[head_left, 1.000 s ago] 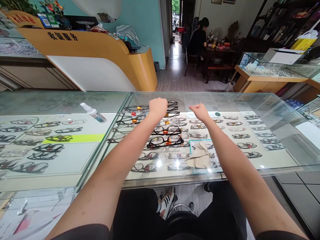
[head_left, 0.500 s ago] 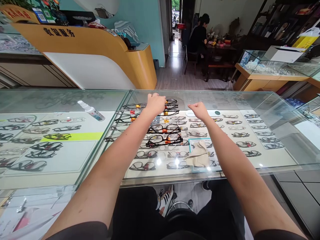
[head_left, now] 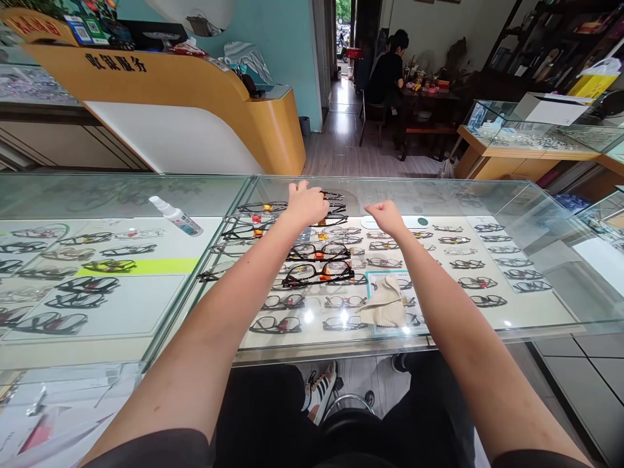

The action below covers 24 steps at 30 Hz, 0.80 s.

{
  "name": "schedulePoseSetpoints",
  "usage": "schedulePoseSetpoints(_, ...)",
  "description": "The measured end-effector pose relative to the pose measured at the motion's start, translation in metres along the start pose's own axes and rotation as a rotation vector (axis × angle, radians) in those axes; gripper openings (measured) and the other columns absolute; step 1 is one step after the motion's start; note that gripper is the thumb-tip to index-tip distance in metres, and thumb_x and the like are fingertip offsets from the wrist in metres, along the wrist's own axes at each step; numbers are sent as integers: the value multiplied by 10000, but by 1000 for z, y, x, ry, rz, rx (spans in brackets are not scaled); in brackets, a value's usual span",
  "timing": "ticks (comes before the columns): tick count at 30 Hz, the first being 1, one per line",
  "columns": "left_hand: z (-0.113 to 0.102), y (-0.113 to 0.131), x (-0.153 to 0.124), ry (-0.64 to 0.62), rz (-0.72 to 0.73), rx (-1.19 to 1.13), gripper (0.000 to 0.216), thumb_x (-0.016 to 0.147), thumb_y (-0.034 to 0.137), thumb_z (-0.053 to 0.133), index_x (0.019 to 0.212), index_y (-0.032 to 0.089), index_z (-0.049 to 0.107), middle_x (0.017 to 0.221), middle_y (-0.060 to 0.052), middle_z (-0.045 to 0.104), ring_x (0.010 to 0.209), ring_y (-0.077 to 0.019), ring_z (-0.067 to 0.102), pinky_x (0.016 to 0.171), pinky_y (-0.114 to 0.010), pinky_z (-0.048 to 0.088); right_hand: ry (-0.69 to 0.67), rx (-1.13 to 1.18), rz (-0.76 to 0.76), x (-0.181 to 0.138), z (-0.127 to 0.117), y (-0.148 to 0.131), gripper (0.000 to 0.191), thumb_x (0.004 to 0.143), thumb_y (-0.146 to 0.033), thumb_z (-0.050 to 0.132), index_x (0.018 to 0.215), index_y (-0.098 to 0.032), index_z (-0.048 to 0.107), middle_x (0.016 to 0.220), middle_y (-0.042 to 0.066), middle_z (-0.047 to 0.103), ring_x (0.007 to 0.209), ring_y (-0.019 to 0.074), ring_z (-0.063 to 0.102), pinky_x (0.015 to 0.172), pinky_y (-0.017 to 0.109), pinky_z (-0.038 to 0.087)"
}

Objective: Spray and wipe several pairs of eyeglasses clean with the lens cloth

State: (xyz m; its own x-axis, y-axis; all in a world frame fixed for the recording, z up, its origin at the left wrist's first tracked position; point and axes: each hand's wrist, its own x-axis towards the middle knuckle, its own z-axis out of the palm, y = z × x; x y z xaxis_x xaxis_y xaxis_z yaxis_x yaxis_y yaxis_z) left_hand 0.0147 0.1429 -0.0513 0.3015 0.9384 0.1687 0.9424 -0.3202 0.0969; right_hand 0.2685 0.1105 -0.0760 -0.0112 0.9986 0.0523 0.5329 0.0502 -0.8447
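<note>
My left hand [head_left: 308, 205] is over the far end of a column of eyeglasses on the glass counter. Its fingers are bent but apart, beside a dark-framed pair of glasses [head_left: 333, 195]; whether they touch it I cannot tell. My right hand [head_left: 387, 216] is curled into a loose fist above the glass to the right, with nothing visible in it. Nearer to me, two black-framed pairs, one farther back [head_left: 319, 252] and one closer [head_left: 318, 273], lie between my forearms, with orange tags at their lenses. A beige cloth [head_left: 385, 303] lies crumpled on the counter by my right forearm.
A white spray bottle [head_left: 175, 216] lies on the left counter section. Rows of glasses [head_left: 480, 283] show beneath the glass of the display case [head_left: 560, 318]. Beyond stands a wooden reception desk [head_left: 277, 130]. A person [head_left: 386, 75] sits at a table in the back.
My left hand has shifted slightly to the right and its fingers look more spread. My right hand stays closed in almost the same place. The view has moved a little.
</note>
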Motion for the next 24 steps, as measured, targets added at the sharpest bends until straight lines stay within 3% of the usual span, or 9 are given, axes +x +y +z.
schedulePoseSetpoints(6, -34, 8, -2, 117, -61, -194, 501, 980, 316, 432, 1253, 250, 848, 1541, -105, 684, 1481, -448, 419, 1208, -692, 274, -4, 49, -20, 2, 3, 7, 569, 912, -433, 657, 560, -250, 249, 543, -69, 203, 578, 113, 170, 616, 341, 174)
schedulePoseSetpoints(9, -63, 28, -12, 152, -58, -364, 511, 1015, 293, 384, 1241, 324, 842, 1545, -35, 683, 1469, -387, 452, 1243, -661, 286, 17, 96, -58, -1, 1, 2, 469, 890, -427, 671, 570, -240, 384, 561, -63, 290, 589, 120, 239, 621, 331, 204)
schedulePoseSetpoints(12, -92, 58, -33, 151, -8, -512, 539, 1035, 278, 355, 1328, 330, 804, 1568, -14, 661, 1502, -354, 454, 1294, -623, 271, 53, 164, -125, -11, -12, -24, 307, 901, -469, 652, 722, -224, 606, 609, -58, 359, 617, 134, 293, 629, 322, 239)
schedulePoseSetpoints(16, -118, 94, -66, 259, 47, -605, 524, 1027, 254, 387, 1360, 329, 784, 1565, -17, 648, 1515, -342, 457, 1308, -591, 281, 91, 420, -328, -41, -33, -78, 433, 906, -644, 665, 965, -215, 687, 672, -62, 380, 632, 131, 282, 619, 319, 230)
schedulePoseSetpoints(20, -117, 110, -88, 334, 127, -730, 497, 993, 240, 461, 1384, 286, 765, 1521, -46, 658, 1472, -319, 514, 1295, -528, 352, 88, 419, -392, -70, -31, -108, 535, 821, -730, 774, 800, -224, 601, 613, -85, 308, 614, 115, 245, 618, 325, 193)
schedulePoseSetpoints(24, -92, 102, -105, 387, 181, -904, 411, 930, 222, 551, 1264, 250, 788, 1454, -60, 702, 1421, -309, 590, 1230, -473, 442, 47, 463, -337, -82, -17, -99, 591, 768, -784, 778, 762, -232, 570, 592, -91, 295, 602, 108, 211, 605, 327, 169)
